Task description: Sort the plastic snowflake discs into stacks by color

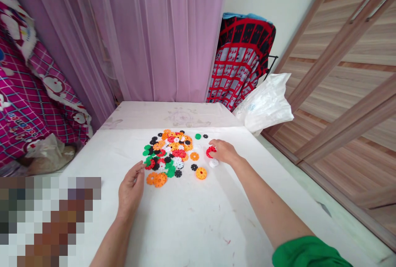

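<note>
A loose pile of flower-shaped plastic discs point(176, 145) in orange, red, black, green and white lies on the white table. My left hand point(133, 182) is at the pile's left edge, its fingertips by a red disc point(150, 164); whether it grips anything is too small to tell. To the right of the pile, my right hand point(224, 151) has its fingers around red discs point(210, 152). White discs point(213, 162) lie just below them. Nearer to me are a yellow-orange stack point(201, 173) and a black disc point(194, 167). A green stack point(198, 136) sits farther back.
The table point(185, 225) has a floral far end against a purple curtain point(161, 36). A white plastic bag point(266, 102) hangs at its far right corner. Wooden cabinet doors point(340, 93) stand at the right.
</note>
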Demonstrator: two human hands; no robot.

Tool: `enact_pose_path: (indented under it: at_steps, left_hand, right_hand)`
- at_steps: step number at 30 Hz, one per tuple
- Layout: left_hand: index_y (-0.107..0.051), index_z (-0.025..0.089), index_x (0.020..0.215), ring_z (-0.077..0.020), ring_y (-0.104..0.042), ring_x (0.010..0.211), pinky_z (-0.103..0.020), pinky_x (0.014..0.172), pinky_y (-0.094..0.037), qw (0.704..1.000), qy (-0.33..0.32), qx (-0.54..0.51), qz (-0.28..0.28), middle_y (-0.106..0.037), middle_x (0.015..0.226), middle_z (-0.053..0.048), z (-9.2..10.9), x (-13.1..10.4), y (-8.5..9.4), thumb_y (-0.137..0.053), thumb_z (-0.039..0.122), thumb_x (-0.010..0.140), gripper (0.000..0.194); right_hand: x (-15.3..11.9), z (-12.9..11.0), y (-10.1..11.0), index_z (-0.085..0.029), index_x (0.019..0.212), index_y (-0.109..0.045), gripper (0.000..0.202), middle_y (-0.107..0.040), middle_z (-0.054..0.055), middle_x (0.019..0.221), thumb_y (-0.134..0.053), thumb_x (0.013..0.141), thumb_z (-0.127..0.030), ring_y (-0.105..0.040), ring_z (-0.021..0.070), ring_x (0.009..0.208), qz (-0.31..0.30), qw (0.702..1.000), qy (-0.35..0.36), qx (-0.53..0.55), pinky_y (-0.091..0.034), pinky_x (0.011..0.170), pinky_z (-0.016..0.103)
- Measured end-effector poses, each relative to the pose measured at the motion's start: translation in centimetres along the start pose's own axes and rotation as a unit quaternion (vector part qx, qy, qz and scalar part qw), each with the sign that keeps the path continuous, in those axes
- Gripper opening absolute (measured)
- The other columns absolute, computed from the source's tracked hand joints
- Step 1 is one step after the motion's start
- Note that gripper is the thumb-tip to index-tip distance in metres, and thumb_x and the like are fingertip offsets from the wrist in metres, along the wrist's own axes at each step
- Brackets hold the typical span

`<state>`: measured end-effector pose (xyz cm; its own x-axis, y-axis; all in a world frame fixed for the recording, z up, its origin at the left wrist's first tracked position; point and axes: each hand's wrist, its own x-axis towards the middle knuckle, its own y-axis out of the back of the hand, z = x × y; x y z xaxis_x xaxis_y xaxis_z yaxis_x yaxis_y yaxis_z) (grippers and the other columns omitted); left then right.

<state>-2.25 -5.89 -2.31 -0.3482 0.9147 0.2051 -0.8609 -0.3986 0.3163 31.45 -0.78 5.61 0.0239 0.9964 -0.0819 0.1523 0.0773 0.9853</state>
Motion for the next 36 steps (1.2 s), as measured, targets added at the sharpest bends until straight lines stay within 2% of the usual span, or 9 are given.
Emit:
enact_pose_path:
  at_steps: [5,8,11,18,24,26,28,31,36]
  left_hand:
    - [-0.069,0.024,0.099,-0.0239,-0.059,0.117,-0.043,0.107,-0.041,1.0,-0.007,0.003,0.003,-0.066,0.125,-0.006,0.1,0.0,0.1,-0.052,0.046,0.08,0.033]
    - [-0.069,0.024,0.097,-0.0239,-0.06,0.116,-0.043,0.107,-0.041,1.0,-0.006,0.008,0.004,-0.066,0.124,-0.006,0.2,-0.1,0.1,-0.052,0.045,0.08,0.032]
    - [-0.069,0.024,0.096,-0.0239,-0.06,0.116,-0.043,0.106,-0.042,1.0,-0.003,0.013,0.003,-0.067,0.123,-0.005,0.4,-0.1,0.2,-0.052,0.044,0.08,0.031]
    - [-0.07,0.024,0.097,-0.0231,-0.061,0.115,-0.041,0.105,-0.043,1.0,-0.014,0.004,0.007,-0.068,0.121,-0.005,0.1,0.0,0.1,-0.052,0.044,0.08,0.031]
    - [-0.069,0.025,0.098,-0.0234,-0.06,0.116,-0.042,0.105,-0.043,1.0,-0.006,0.004,0.005,-0.066,0.124,-0.005,0.1,-0.1,0.0,-0.052,0.045,0.08,0.032]
    - [-0.069,0.025,0.098,-0.0233,-0.06,0.115,-0.043,0.106,-0.042,1.0,-0.005,0.002,0.001,-0.066,0.125,-0.005,0.2,-0.1,0.0,-0.052,0.046,0.08,0.032]
    - [-0.069,0.025,0.097,-0.023,-0.061,0.114,-0.043,0.106,-0.042,1.0,-0.008,0.0,0.003,-0.066,0.125,-0.005,0.1,-0.1,0.0,-0.052,0.046,0.08,0.032]
    - [-0.069,0.025,0.097,-0.0223,-0.061,0.113,-0.042,0.105,-0.043,1.0,-0.015,0.0,0.008,-0.066,0.124,-0.005,0.0,-0.1,-0.1,-0.052,0.045,0.081,0.031]
    - [-0.069,0.024,0.098,-0.0223,-0.061,0.114,-0.041,0.103,-0.044,1.0,-0.014,-0.01,0.006,-0.067,0.123,-0.006,-0.2,-0.1,-0.1,-0.051,0.044,0.081,0.031]
  right_hand:
    - [-0.4,1.4,0.6,-0.024,0.12,-0.062,0.038,-0.063,0.005,0.125,-0.053,0.082,-0.025,-0.061,0.0177,0.104,0.006,1.0,-0.028,0.007,-0.044,0.085,0.026]
    - [-1.1,1.8,1.2,-0.023,0.104,-0.07,0.032,-0.068,0.007,0.116,-0.044,0.087,-0.017,-0.062,0.0217,0.104,-0.033,0.996,-0.057,-0.061,-0.045,0.082,0.03]
    - [-1.7,1.5,1.2,-0.022,0.092,-0.074,0.031,-0.071,0.01,0.109,-0.044,0.087,-0.016,-0.064,0.025,0.102,-0.079,0.991,-0.051,-0.091,-0.046,0.079,0.032]
    - [-1.5,0.3,0.6,-0.023,0.095,-0.075,0.031,-0.071,0.011,0.108,-0.046,0.088,-0.018,-0.066,0.0247,0.1,-0.092,0.989,-0.049,-0.102,-0.047,0.077,0.032]
    - [-1.5,0.0,2.1,-0.02,0.096,-0.074,0.031,-0.071,0.014,0.108,-0.044,0.088,-0.016,-0.066,0.0263,0.1,-0.074,0.988,-0.067,-0.119,-0.047,0.078,0.033]
    - [-1.3,-0.9,2.5,-0.022,0.098,-0.073,0.032,-0.071,0.011,0.109,-0.044,0.087,-0.015,-0.065,0.025,0.101,-0.05,0.992,-0.05,-0.108,-0.047,0.079,0.033]
    - [-0.8,-2.5,2.4,-0.026,0.1,-0.072,0.032,-0.071,0.005,0.11,-0.046,0.085,-0.016,-0.064,0.0217,0.103,-0.026,0.997,-0.001,-0.075,-0.046,0.081,0.03]
    - [0.2,-5.7,1.1,-0.029,0.104,-0.069,0.029,-0.07,0.0,0.112,-0.052,0.083,-0.02,-0.063,0.0183,0.105,-0.03,0.996,0.082,-0.028,-0.044,0.082,0.025]
    - [1.3,-10.2,-1.5,-0.027,0.108,-0.065,0.028,-0.067,0.003,0.117,-0.056,0.082,-0.027,-0.062,0.0204,0.106,-0.047,0.991,0.111,-0.05,-0.045,0.08,0.027]
